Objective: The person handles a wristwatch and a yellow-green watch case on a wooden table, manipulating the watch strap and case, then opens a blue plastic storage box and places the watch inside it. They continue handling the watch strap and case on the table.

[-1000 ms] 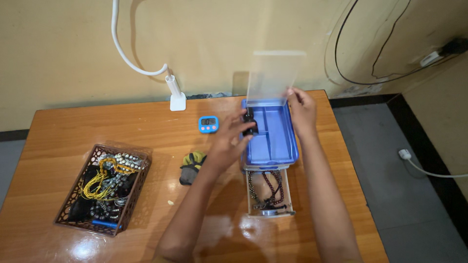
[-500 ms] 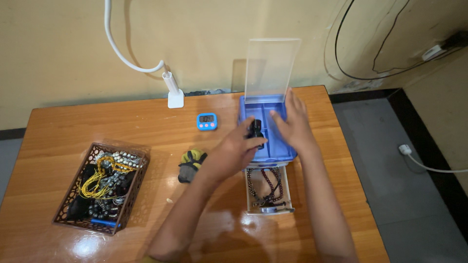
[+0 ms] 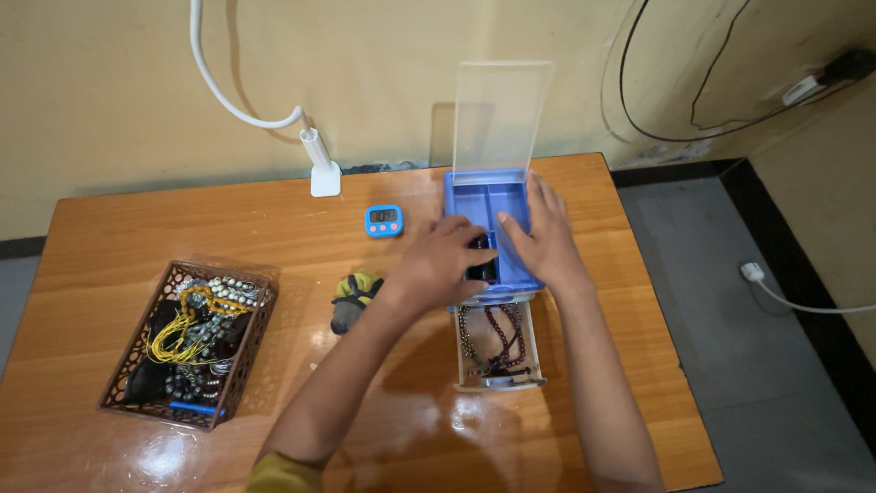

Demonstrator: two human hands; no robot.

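A blue organiser box (image 3: 486, 202) stands on the wooden table (image 3: 274, 228) with its clear lid (image 3: 500, 114) raised upright. My left hand (image 3: 444, 263) presses a small dark item (image 3: 481, 256) into the box's top tray. My right hand (image 3: 544, 239) lies flat over the tray's right side, fingers apart, touching the same spot. Below the box, its clear drawer (image 3: 494, 342) is pulled out and holds dark beaded strands.
A brown woven basket (image 3: 187, 340) of beads and yellow cords sits at the left. A dark and yellow bundle (image 3: 353, 298) lies mid-table. A small blue timer (image 3: 384, 220) and a white lamp base (image 3: 324, 175) stand near the wall. Cables trail on the floor at right.
Both hands have drawn closer together and lower over the front of the blue tray. The dark item went down from above the tray into it.
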